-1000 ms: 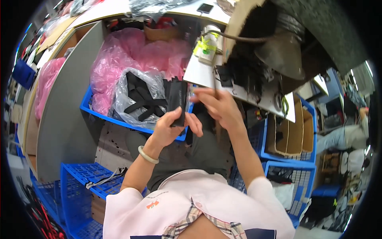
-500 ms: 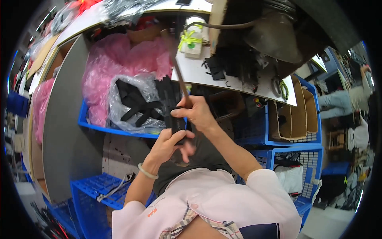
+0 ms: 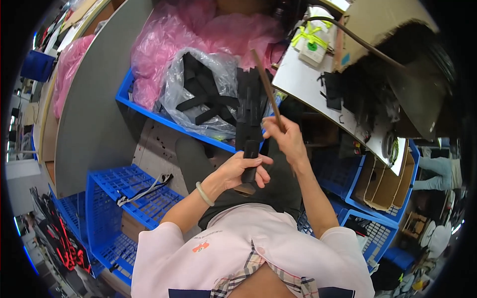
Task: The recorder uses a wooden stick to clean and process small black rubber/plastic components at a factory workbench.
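Observation:
In my left hand [image 3: 231, 171] is a small black rectangular piece [image 3: 251, 158], perhaps folded strap, with the fingers closed around it over my lap. My right hand [image 3: 288, 140] grips the lower end of a slim brown stick [image 3: 267, 88], which slants up and to the left. Just beyond both hands, a bundle of black straps [image 3: 247, 114] lies over the edge of a blue crate [image 3: 174, 127]. Beside it, more black webbing [image 3: 211, 102] rests on a clear plastic bag [image 3: 171, 99] in that crate.
Pink plastic wrap [image 3: 159, 54] fills the crate's back. A white table [image 3: 293, 74] at the right carries a yellow-tied white bundle [image 3: 313, 42], black pieces and a lamp-like shade [image 3: 420, 99]. Blue crates [image 3: 112, 223] flank me; a grey panel [image 3: 94, 119] stands left.
My right hand has moved away from the black piece and lifted to the right with the stick. My left hand keeps hold of the piece. The view has turned, shifting the crate rightward.

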The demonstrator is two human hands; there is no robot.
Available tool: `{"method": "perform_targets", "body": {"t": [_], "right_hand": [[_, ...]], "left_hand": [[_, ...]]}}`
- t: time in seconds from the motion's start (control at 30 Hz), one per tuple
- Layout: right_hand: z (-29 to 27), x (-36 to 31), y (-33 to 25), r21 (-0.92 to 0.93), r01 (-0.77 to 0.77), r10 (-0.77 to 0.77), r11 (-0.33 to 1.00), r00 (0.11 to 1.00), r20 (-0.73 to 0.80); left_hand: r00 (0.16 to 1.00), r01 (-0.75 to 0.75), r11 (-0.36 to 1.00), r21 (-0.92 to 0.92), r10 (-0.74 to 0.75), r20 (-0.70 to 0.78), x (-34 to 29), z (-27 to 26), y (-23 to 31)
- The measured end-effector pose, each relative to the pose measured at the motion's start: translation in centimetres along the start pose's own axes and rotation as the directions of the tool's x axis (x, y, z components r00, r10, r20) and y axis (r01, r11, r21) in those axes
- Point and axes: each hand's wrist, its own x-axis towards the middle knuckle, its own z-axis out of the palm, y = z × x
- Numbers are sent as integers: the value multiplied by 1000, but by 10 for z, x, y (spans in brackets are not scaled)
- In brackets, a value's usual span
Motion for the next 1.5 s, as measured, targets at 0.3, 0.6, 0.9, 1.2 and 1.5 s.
{"method": "perform_targets", "body": {"t": [0.3,0.6,0.9,1.2,1.5], "right_hand": [[72,165,157,-780,-100,8,618,993,-121],[71,158,76,-376,-28,156,926,937,313],[51,75,-79,403,67,-155,913,970,189],[42,-18,-108,14,461,-454,887,879,-145],[16,-67,-131,347,271,-376,898,882,284]], "left_hand": [[778,-476,875,-95,368,-509,-16,-99,23],[598,-125,-224,966,760,254,-3,-133,135],[733,-663,654,364,667,136,-35,1,125],[346,-758,253,601,937,41,-69,71,63],[425,-725,235,647,892,153,-96,116,50]]}}
